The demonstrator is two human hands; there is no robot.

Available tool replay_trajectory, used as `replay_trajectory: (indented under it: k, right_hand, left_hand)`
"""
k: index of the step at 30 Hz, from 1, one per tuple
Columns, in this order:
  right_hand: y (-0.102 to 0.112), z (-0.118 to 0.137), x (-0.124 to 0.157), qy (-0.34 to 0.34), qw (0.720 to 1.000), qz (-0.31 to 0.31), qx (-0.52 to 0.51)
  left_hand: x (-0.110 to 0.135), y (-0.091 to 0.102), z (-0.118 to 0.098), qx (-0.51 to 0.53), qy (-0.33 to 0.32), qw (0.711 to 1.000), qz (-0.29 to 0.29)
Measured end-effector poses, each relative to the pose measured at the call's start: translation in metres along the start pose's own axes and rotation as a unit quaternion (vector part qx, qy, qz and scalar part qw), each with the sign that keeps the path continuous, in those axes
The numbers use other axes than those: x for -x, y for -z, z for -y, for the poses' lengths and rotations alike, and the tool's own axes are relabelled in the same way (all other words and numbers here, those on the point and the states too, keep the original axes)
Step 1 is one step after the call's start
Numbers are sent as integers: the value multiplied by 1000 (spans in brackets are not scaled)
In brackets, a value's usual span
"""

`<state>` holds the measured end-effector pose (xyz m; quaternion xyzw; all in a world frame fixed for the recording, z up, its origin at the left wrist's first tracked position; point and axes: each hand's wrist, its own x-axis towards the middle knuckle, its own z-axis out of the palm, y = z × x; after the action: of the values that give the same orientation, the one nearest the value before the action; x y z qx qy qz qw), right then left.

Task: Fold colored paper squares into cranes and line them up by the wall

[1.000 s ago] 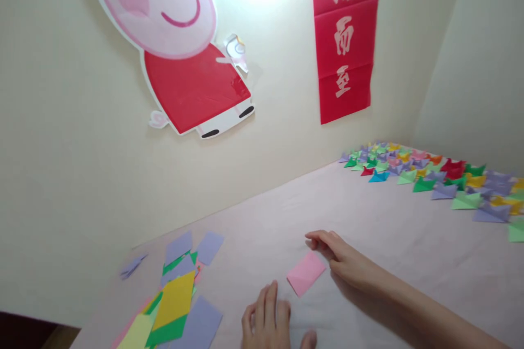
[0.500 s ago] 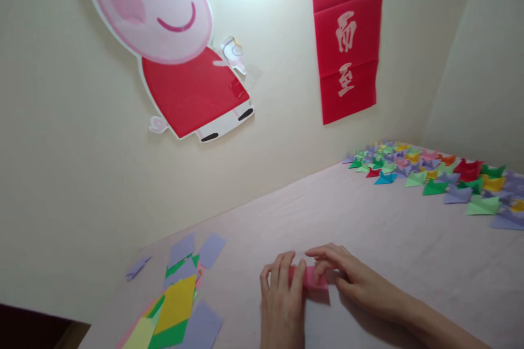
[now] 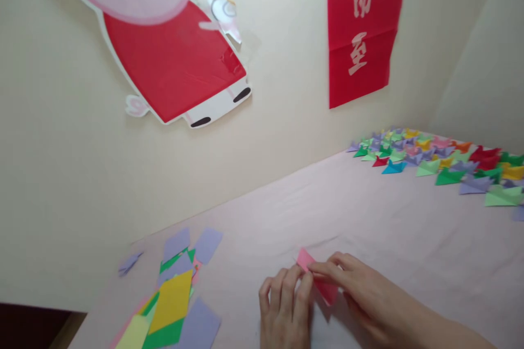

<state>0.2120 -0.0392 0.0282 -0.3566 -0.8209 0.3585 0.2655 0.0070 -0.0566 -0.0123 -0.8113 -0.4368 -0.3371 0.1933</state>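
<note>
A small pink paper (image 3: 316, 275), folded, is lifted at one corner just above the pale pink tablecloth (image 3: 368, 212). My left hand (image 3: 286, 311) presses its fingertips against the paper's near left edge. My right hand (image 3: 360, 294) comes in from the right and pinches the paper's upper part between thumb and fingers. Both hands are closed on the same sheet, low in the view.
A loose pile of flat coloured paper squares (image 3: 176, 300) lies to the left. Several folded paper figures (image 3: 442, 160) cover the far right of the table. A cartoon pig cut-out (image 3: 172, 65) and a red banner (image 3: 362, 27) hang on the wall behind.
The pink paper lay flat between my hands; both hands closed in on it and raised one corner. The camera has tilted down and moved a little closer.
</note>
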Motion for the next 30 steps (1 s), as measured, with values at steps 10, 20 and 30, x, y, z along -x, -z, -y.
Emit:
replay_trajectory:
  k: [10, 20, 30]
  right_hand:
    - [-13, 5, 0, 58, 976, 8, 210]
    - [-32, 11, -1, 97, 956, 11, 278]
    - [23, -16, -28, 34, 990, 99, 94]
  left_hand:
    - [6, 9, -12, -24, 39, 999, 17]
    - [18, 7, -12, 79, 64, 993, 55]
    - [17, -5, -12, 88, 58, 994, -38]
